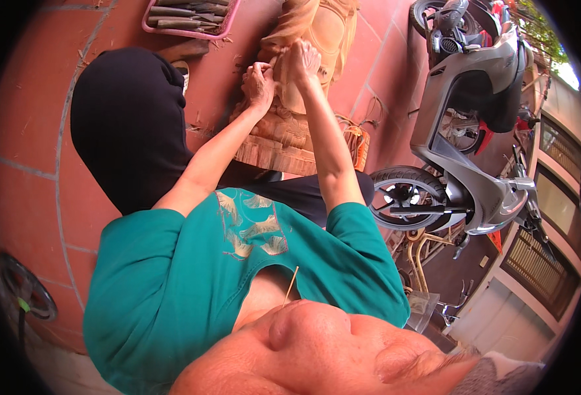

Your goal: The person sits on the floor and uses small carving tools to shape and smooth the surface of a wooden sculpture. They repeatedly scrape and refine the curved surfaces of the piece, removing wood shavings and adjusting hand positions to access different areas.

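A pale carved wooden statue (330,31) lies on the floor in front of me, its rough, banded base (274,153) toward my body. My left hand (259,87) rests along the statue's left side with its fingers curled. Just right of it and a little farther up, my right hand (303,60) is closed over the carved folds, knuckles up. The two hands are close together. Whatever their fingers grip is hidden by the hands and too small to make out.
Several chisels (185,14) lie in a pink plastic basket (147,25) at the far left, beside a dark wooden block (184,50). Wood chips dot the red tiled floor (30,125). An orange object with a cord (357,146) sits right of the base. A grey motorbike (435,125) stands farther right.
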{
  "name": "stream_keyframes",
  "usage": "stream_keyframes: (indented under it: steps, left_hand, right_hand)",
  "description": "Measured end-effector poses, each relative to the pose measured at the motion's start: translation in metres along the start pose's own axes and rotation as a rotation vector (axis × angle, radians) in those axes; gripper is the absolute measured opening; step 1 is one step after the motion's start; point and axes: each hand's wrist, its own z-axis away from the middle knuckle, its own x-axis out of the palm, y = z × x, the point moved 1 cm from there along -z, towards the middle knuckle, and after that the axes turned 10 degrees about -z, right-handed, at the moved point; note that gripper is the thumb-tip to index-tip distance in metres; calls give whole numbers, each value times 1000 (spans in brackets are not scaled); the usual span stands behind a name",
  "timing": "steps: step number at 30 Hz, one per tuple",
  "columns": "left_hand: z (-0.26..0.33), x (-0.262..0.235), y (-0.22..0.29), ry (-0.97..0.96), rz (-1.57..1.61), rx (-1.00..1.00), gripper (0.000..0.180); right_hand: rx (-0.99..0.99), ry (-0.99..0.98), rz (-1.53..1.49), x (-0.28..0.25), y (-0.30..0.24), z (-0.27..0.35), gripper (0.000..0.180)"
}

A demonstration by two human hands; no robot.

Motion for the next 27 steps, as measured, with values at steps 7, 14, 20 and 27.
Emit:
stream_keyframes:
  steps: [7, 14, 20, 27]
  left_hand:
    - [-9, -3, 0, 29, -24, -26, 15]
    - [-4, 2, -4, -35, 20, -6, 14]
    - [-11, 2, -8, -7, -10, -13, 15]
    - [-10, -3, -2, -38, 8, -42, 15]
  right_hand:
    - [-55, 64, -142, -5, 2, 31, 13]
    - [32, 91, -83, 12, 0, -14, 16]
    - [3, 10, -159, 1, 4, 35, 18]
    - [20, 133, -141, 12, -3, 26, 14]
